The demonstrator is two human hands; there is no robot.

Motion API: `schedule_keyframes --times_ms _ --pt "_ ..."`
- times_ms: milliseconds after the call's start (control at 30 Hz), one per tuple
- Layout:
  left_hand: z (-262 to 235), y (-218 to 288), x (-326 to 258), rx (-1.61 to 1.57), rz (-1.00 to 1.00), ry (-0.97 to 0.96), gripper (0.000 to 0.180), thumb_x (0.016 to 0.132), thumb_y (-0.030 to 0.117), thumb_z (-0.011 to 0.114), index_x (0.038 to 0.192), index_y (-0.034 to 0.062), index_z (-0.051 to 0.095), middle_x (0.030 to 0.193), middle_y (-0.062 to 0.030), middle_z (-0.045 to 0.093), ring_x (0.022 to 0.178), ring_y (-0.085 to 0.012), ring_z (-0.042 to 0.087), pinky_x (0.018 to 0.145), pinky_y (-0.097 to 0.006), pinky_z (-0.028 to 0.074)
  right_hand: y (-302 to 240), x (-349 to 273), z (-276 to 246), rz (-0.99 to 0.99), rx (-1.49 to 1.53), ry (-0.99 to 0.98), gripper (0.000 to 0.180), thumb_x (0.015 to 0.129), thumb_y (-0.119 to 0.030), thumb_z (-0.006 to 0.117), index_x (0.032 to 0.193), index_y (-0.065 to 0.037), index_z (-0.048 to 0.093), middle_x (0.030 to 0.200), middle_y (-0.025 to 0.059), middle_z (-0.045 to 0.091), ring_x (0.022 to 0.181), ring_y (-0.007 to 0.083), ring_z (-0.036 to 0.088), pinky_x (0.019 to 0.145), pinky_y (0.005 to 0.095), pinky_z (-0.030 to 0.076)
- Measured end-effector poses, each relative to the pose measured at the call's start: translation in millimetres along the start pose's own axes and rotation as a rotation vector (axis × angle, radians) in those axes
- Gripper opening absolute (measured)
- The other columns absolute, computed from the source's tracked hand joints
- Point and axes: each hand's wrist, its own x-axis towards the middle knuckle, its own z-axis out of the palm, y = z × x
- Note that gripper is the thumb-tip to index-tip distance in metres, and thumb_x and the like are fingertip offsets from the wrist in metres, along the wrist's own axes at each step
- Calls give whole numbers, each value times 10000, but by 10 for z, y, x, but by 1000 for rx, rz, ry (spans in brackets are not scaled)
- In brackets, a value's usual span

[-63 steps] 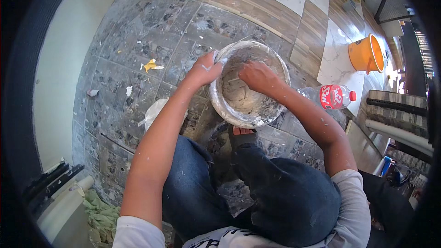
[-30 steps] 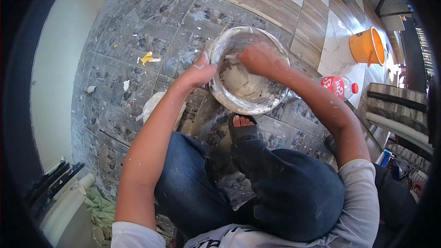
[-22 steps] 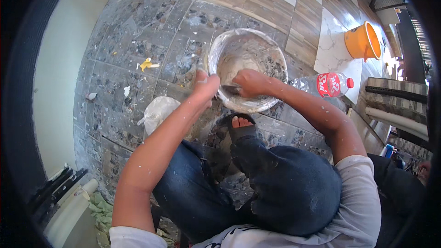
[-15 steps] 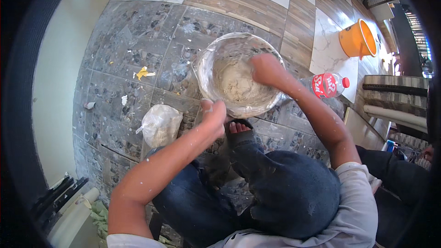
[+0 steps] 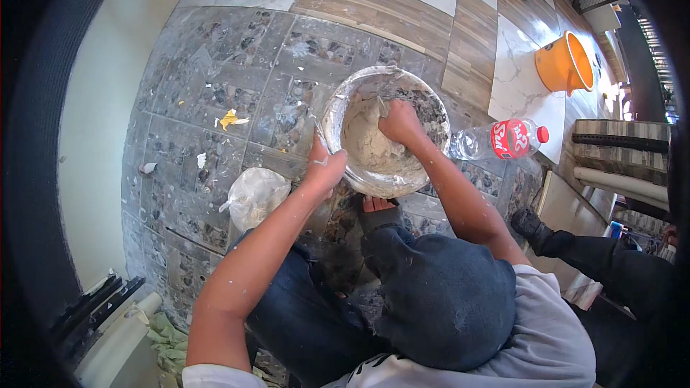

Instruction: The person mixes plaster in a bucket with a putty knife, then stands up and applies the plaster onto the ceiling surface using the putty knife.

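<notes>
A round bucket (image 5: pixel 333 116) smeared with pale dried residue stands on the floor in front of me. Inside it lies a thick, lumpy, off-white paste (image 5: pixel 366 140), with darker residue on the inner wall at the far right. My left hand (image 5: pixel 325 167) is closed on the bucket's near left rim. Down in the bucket, my right hand (image 5: pixel 402 123) is a fist above the paste. A pale, thin edge (image 5: pixel 382 106) shows beside its fingers; the rest of that thing is hidden. Both forearms carry white specks.
A knotted clear plastic bag (image 5: pixel 257 197) of pale material lies left of my foot. Right of the bucket, a clear bottle (image 5: pixel 509 139) with a red label lies on its side. An orange bucket (image 5: pixel 557 65) stands farther right. Another person's dark shoe (image 5: pixel 530 226) is at right.
My right hand has moved leftward within the bucket, and its motion blur is gone. My left hand sits farther up the left rim. The other person's shoe has come into sight.
</notes>
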Motion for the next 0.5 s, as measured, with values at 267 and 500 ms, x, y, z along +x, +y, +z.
schedule_keyframes --times_ms 267,500 --pt "61 101 -17 -54 -41 42 754 747 -60 440 1442 55 171 1353 -190 416 1226 -289 444 1014 -357 349 -35 -37 149 -336 -87 -310 265 689 -158 615 890 13 643 883 250 631 894 405 603 800 461 483" --pt "81 200 62 118 -31 202 699 727 -42 456 1400 41 287 1267 -201 510 1166 -304 513 969 -362 396 -87 -100 -486 -944 -249 -537 238 653 -131 639 864 -20 650 780 204 627 799 376 615 722 467 483"
